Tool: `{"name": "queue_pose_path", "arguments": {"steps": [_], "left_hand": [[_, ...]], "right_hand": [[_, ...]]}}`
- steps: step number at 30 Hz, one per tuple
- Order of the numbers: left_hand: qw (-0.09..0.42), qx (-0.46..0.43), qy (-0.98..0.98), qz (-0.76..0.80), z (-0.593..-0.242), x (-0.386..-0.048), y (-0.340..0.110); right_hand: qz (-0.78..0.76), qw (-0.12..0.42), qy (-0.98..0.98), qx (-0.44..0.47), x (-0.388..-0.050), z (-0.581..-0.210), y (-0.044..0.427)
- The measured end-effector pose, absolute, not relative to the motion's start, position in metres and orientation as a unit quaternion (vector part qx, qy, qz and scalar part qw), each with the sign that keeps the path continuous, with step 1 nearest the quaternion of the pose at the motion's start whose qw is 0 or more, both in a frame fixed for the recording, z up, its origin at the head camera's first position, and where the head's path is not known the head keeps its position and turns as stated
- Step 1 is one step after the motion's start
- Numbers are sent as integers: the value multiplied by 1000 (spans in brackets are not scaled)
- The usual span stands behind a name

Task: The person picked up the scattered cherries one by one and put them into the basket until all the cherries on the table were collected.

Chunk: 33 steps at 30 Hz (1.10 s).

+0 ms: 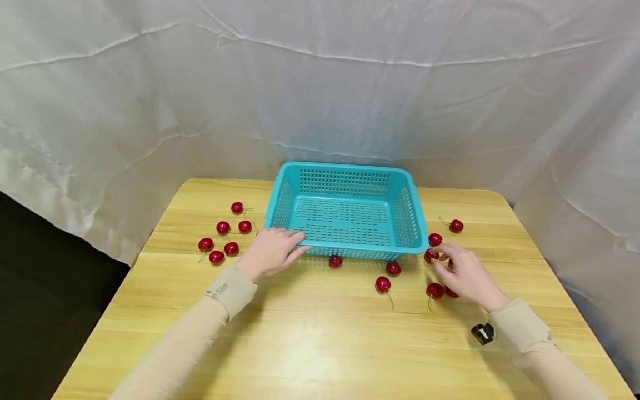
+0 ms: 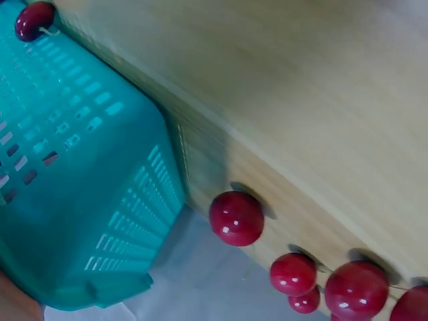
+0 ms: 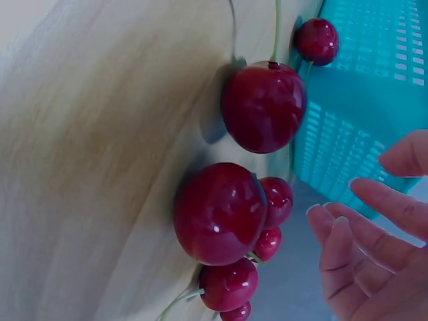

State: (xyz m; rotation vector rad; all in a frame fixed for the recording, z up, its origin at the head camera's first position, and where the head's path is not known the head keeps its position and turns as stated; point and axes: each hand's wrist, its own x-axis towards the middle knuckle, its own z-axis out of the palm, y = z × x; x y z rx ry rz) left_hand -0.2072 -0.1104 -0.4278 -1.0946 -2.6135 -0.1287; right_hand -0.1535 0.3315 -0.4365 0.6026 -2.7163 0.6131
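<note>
A turquoise plastic basket (image 1: 345, 248) with perforated walls stands at the back of the table. My left hand (image 1: 268, 251) holds its front left corner, fingers over the rim and thumb along the outside. In the left wrist view, only a sliver of that hand shows beside the basket (image 2: 87, 292). Right of the basket, my right hand (image 1: 467, 273) hovers over a group of red cherries, its fingertips at one cherry (image 1: 429, 254). The right wrist view shows loosely bent fingers (image 3: 394, 234) with nothing between them, apart from the nearest large cherry (image 3: 221, 214).
Several cherries (image 1: 222, 228) with stems lie left of the basket. More lie along its front, one cherry (image 1: 335, 261) by the wall and another (image 1: 383, 284) nearer me. A small black object (image 1: 483, 333) sits by my right sleeve. A pale curtain (image 1: 350, 83) hangs behind the table.
</note>
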Motion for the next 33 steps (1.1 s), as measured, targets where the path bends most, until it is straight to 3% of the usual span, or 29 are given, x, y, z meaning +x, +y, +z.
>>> {"name": "queue_pose_path", "arguments": {"steps": [12, 24, 33], "left_hand": [[170, -376, -909, -50, -431, -207, -110], [143, -365, -918, -50, -425, -211, -104], [101, -353, -929, -52, -425, -210, -104]], "right_hand": [[219, 139, -946, 196, -154, -434, 354], [159, 20, -952, 261, -141, -436, 348], [97, -23, -960, 261, -138, -445, 335]]}}
